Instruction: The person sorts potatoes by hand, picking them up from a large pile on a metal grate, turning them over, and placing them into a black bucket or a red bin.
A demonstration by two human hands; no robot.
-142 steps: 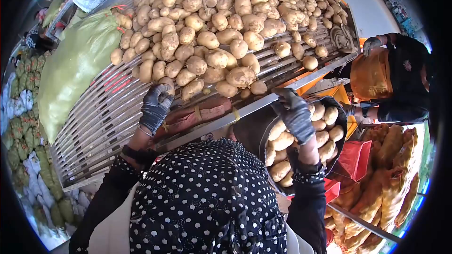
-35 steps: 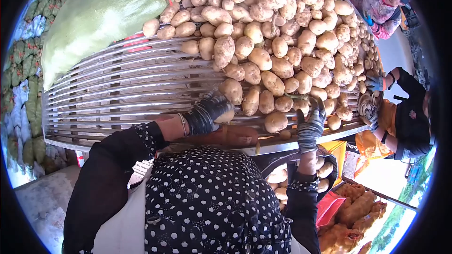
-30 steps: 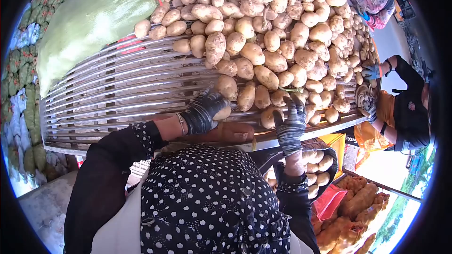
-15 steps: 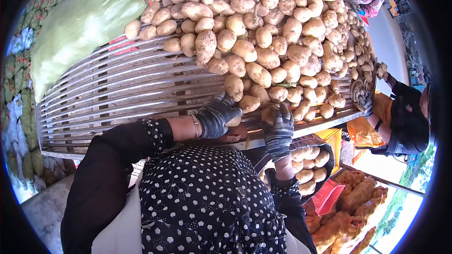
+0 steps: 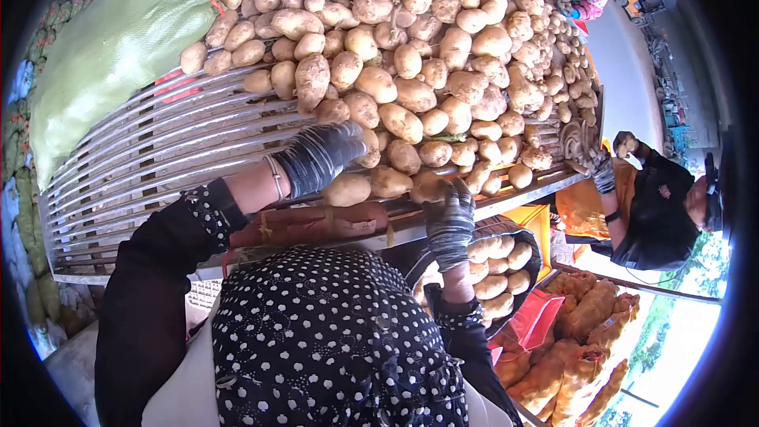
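Both hands wear striped grey gloves. The left hand (image 5: 320,156) reaches forward, fingers curled downward; the right hand (image 5: 451,217) is raised, fingers curled closed.

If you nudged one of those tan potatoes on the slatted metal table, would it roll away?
Probably a little. The rounded tan potatoes look apt to roll, and the slatted metal table appears to slope toward the person. Each looks firm and fairly heavy; the gloved left hand cups one whole. Their dusty skin likely isn't slippery.
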